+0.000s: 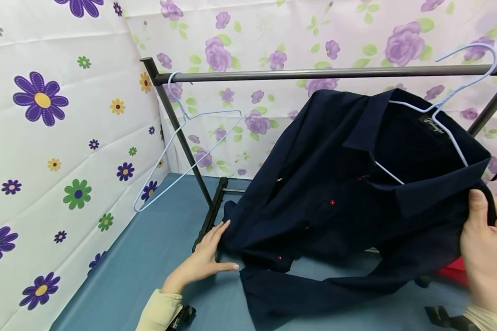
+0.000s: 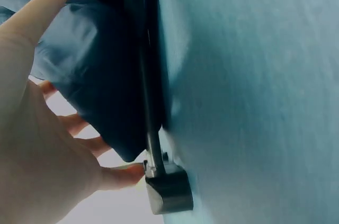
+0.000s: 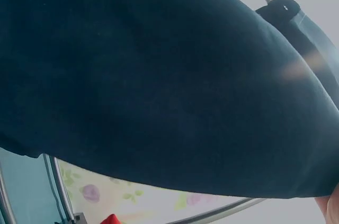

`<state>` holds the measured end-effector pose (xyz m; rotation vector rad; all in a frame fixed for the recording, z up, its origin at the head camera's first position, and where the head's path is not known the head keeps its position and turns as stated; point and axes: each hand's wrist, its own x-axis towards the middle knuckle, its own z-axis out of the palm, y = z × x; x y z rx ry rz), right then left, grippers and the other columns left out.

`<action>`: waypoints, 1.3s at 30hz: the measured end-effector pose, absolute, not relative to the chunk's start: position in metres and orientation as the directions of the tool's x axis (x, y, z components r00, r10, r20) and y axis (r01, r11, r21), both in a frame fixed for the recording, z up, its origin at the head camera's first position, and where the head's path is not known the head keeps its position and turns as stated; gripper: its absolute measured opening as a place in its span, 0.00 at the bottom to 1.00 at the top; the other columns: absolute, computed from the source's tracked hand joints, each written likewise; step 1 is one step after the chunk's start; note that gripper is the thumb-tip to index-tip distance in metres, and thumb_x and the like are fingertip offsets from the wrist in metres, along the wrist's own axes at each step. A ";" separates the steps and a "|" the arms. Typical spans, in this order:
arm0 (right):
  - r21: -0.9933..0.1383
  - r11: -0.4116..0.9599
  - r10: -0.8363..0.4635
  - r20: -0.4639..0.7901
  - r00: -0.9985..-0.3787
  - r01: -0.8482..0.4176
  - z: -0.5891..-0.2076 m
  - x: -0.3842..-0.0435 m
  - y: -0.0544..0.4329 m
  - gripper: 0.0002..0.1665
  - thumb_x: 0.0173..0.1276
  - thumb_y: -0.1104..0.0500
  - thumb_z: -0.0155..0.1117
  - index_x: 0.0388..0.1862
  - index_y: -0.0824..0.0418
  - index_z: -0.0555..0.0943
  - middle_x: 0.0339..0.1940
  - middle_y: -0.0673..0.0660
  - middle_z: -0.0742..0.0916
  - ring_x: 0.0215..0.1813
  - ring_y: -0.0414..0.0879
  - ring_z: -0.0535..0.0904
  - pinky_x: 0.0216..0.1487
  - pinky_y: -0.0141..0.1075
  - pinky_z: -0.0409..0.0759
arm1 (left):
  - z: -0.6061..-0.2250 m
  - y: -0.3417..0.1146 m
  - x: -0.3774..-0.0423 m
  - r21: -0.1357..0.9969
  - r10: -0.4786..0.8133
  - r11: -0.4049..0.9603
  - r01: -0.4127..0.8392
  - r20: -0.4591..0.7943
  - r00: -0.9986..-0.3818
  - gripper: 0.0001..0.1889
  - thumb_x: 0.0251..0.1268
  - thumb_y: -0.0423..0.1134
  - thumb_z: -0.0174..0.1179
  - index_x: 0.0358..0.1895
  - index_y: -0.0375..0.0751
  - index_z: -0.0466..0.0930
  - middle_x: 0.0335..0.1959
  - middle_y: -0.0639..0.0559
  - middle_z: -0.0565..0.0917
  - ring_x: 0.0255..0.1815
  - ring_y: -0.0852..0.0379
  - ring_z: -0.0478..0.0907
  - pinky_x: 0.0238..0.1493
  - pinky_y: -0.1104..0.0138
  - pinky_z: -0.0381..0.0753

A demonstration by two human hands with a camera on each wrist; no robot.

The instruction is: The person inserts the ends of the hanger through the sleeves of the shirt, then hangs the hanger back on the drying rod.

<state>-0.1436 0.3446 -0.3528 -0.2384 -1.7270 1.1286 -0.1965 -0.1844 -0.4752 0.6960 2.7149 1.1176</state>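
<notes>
A dark navy collared shirt (image 1: 314, 220) with small red buttons hangs spread out and tilted in the head view. Inside its open collar is a pale blue wire hanger (image 1: 459, 89), whose hook overlaps the rail's right end. My right hand (image 1: 486, 243) grips the shirt at its right shoulder, thumb on the near side. At the shirt's lower left, my left hand (image 1: 200, 262) has its fingers extended and thumb apart, fingertips right at the cloth. The left wrist view shows these spread fingers (image 2: 95, 144) beside the navy fabric (image 2: 100, 75).
A dark metal rail (image 1: 273, 75) crosses at the back on slanted legs. Another pale blue hanger (image 1: 215, 112) hangs bare at its left end. Blue cloth (image 1: 120, 276) covers the surface below. Something red (image 1: 455, 271) lies behind the shirt at right. Flowered sheets (image 1: 257, 27) form the walls.
</notes>
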 end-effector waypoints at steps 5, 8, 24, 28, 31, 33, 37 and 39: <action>-0.790 0.528 0.640 0.611 -0.466 -0.310 -0.352 -0.146 0.347 0.13 0.77 0.57 0.61 0.32 0.39 0.81 0.23 0.34 0.76 0.29 0.29 0.70 0.31 0.21 0.63 | -0.475 -0.168 -0.196 0.692 0.539 0.596 0.406 0.029 -0.842 0.58 0.55 0.62 0.72 0.82 0.67 0.39 0.83 0.44 0.45 0.81 0.39 0.43 0.70 0.35 0.53; -0.795 0.530 0.654 0.604 -0.456 -0.293 -0.354 -0.146 0.348 0.13 0.77 0.56 0.60 0.33 0.37 0.80 0.26 0.33 0.75 0.33 0.28 0.70 0.36 0.22 0.63 | -0.476 -0.155 -0.195 0.684 0.580 0.589 0.430 0.012 -0.814 0.58 0.55 0.62 0.72 0.82 0.69 0.38 0.83 0.44 0.44 0.81 0.41 0.43 0.70 0.37 0.56; -0.836 0.497 0.702 0.546 -0.458 -0.234 -0.364 -0.144 0.351 0.14 0.76 0.51 0.61 0.29 0.33 0.77 0.23 0.33 0.74 0.28 0.30 0.67 0.30 0.22 0.61 | -0.489 -0.069 -0.184 0.436 0.789 0.577 0.690 -0.079 -0.609 0.52 0.57 0.66 0.68 0.81 0.68 0.47 0.83 0.44 0.37 0.81 0.35 0.41 0.67 0.36 0.62; -0.835 0.492 0.696 0.548 -0.464 -0.249 -0.367 -0.144 0.351 0.16 0.76 0.52 0.62 0.27 0.34 0.77 0.23 0.35 0.73 0.28 0.31 0.66 0.29 0.23 0.60 | -0.489 -0.065 -0.186 0.355 0.788 0.602 0.715 -0.117 -0.605 0.48 0.59 0.65 0.67 0.80 0.56 0.56 0.83 0.43 0.44 0.80 0.37 0.45 0.69 0.43 0.65; -0.840 0.478 0.701 0.541 -0.466 -0.257 -0.369 -0.144 0.351 0.16 0.76 0.52 0.62 0.26 0.35 0.77 0.22 0.35 0.73 0.28 0.32 0.66 0.28 0.23 0.59 | -0.488 -0.062 -0.189 0.301 0.783 0.615 0.729 -0.119 -0.611 0.42 0.62 0.63 0.66 0.76 0.50 0.66 0.82 0.43 0.50 0.79 0.41 0.50 0.67 0.52 0.70; -0.845 0.467 0.705 0.533 -0.467 -0.259 -0.370 -0.145 0.351 0.16 0.76 0.52 0.63 0.26 0.35 0.77 0.22 0.35 0.74 0.28 0.32 0.66 0.29 0.23 0.59 | -0.487 -0.061 -0.191 0.270 0.782 0.616 0.740 -0.098 -0.615 0.37 0.64 0.60 0.66 0.72 0.47 0.72 0.80 0.44 0.55 0.77 0.44 0.55 0.65 0.58 0.72; -0.836 0.479 0.695 0.548 -0.465 -0.269 -0.371 -0.146 0.352 0.16 0.76 0.53 0.62 0.27 0.36 0.78 0.23 0.36 0.73 0.29 0.32 0.66 0.29 0.23 0.59 | -0.486 -0.058 -0.196 0.176 0.784 0.612 0.771 -0.011 -0.620 0.25 0.66 0.53 0.68 0.62 0.48 0.81 0.72 0.47 0.68 0.65 0.51 0.69 0.55 0.66 0.78; -0.827 0.490 0.685 0.560 -0.466 -0.274 -0.371 -0.146 0.352 0.15 0.76 0.54 0.62 0.28 0.36 0.78 0.23 0.36 0.73 0.28 0.31 0.65 0.29 0.23 0.59 | -0.486 -0.057 -0.199 0.118 0.780 0.618 0.777 0.031 -0.625 0.19 0.67 0.48 0.68 0.59 0.49 0.84 0.66 0.50 0.74 0.57 0.54 0.73 0.48 0.69 0.79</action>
